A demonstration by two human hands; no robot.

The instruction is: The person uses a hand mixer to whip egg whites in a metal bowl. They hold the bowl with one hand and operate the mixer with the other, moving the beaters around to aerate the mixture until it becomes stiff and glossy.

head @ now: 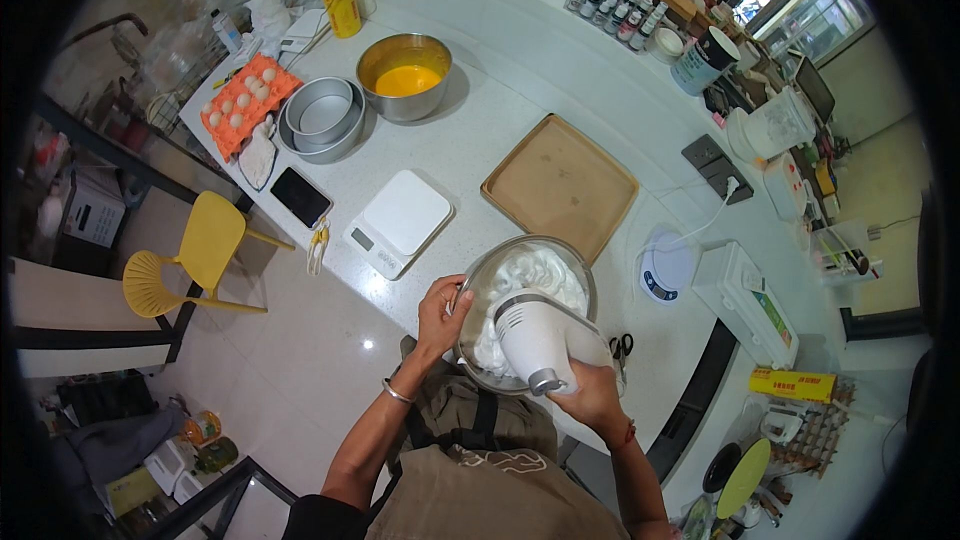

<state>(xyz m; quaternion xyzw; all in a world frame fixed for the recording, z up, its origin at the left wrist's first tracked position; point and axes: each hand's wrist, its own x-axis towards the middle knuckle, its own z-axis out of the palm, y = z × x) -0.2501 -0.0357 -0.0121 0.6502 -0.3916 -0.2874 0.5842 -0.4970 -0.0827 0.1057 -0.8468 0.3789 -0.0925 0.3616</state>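
A metal mixing bowl (588,270) stands at the counter's near edge, close to my body. Thick white whipped foam (540,270) fills it in soft folds. My left hand (442,315) grips the bowl's left rim, thumb on the inner side. In my right hand (592,397) is a white electric hand mixer (551,337), held by its handle over the bowl. The mixer body hides its beaters and part of the foam. Just right of the bowl lie black-handled scissors (621,347), partly covered by the mixer and my hand.
Beyond the bowl lie a brown baking tray (562,180) and a white kitchen scale (401,221). A steel bowl of yellow batter (405,81), round cake pans (321,116), an egg tray (247,101) and a phone (301,197) sit farther left. A small round scale (667,268) stands right.
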